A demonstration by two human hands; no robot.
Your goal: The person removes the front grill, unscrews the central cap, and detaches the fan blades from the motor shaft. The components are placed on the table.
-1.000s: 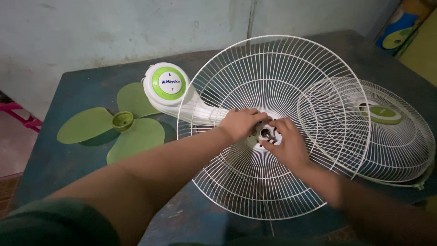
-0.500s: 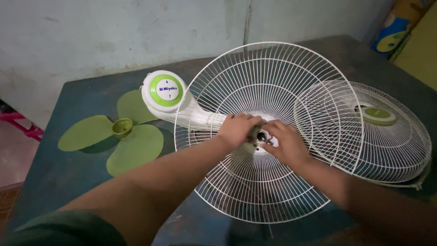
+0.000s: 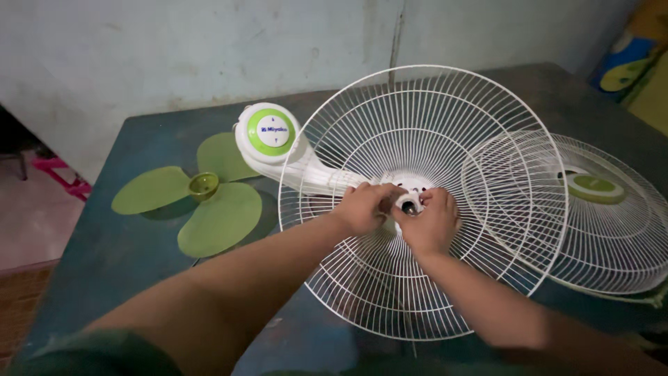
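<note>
Both hands meet at the middle of the big white wire guard (image 3: pixel 417 202). The left hand (image 3: pixel 363 207) and the right hand (image 3: pixel 429 223) each have a narrow grip, fingers curled close around a small white ring nut (image 3: pixel 408 203) at the hub. The two pinch it from both sides, so it seems they want it steady and tight on the middle hole. I cannot tell if the nut sits fully down.

The guard lies like a bowl, open side up, near the middle of the bench (image 3: pixel 111 264). It rests on the white fan body (image 3: pixel 309 174), which lies on its side under it, so the hub faces up at the hands. The round white and green base (image 3: pixel 268 132) of the fan points to the far left corner.

The green fan blade (image 3: pixel 191 198) lies flat by the left edge, well apart from the hands, out of the way. A second wire guard with a green middle cap (image 3: pixel 591 209) sits by the right edge, and its rim overlaps the big guard.
</note>
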